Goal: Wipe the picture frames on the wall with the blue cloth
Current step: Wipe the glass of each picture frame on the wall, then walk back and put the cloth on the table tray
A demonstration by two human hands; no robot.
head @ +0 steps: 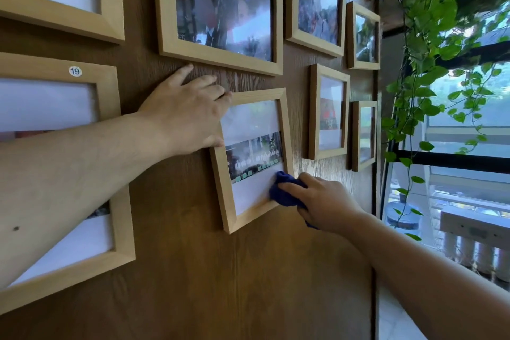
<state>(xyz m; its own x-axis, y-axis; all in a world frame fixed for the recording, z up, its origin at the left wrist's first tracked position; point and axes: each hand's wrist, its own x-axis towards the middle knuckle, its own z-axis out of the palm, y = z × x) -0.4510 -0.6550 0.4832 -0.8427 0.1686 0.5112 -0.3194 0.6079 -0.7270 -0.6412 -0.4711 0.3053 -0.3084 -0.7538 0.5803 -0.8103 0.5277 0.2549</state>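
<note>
A small light-wood picture frame (220,182) hangs tilted on the brown wood wall (193,270), centre of view. My left hand (185,113) rests on its upper left corner, thumb on the left edge, fingers spread on the wall above. My right hand (323,201) presses a bunched blue cloth (284,190) against the frame's lower right corner, over the glass and wood edge. Part of the cloth is hidden under my palm.
Several other wood frames hang around: a large one (165,8) above, one marked 19 (55,69) at left, smaller ones (313,113) at right. Green trailing plants (430,63) and a window (469,146) lie beyond the wall's right edge.
</note>
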